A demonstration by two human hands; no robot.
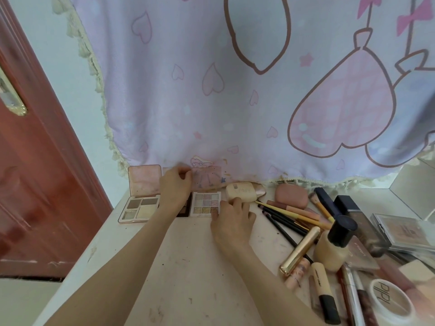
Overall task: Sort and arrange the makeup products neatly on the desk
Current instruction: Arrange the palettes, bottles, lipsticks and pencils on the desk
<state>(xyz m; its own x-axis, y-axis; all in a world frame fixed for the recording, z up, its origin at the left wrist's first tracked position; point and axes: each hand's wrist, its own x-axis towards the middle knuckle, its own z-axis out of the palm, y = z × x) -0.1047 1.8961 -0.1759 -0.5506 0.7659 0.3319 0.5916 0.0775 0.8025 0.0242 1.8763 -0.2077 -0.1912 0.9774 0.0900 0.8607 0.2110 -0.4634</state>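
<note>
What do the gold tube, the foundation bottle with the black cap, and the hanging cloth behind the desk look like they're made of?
Gold tube: probably metal or metallised plastic, since it is shiny with a bright streak along it. Foundation bottle: frosted glass or plastic, softly translucent over beige liquid; its cap looks like glossy black plastic. Hanging cloth: thin printed fabric, matte, draping in folds with a tasselled cream trim.

The scene is seen through a single wide-angle head-worn camera, aimed forward and down from close above the desk (188,267), so that both forearms are taken in from below, the hanging cloth (211,102) straight ahead, and a door (35,184) at the left edge.
</note>
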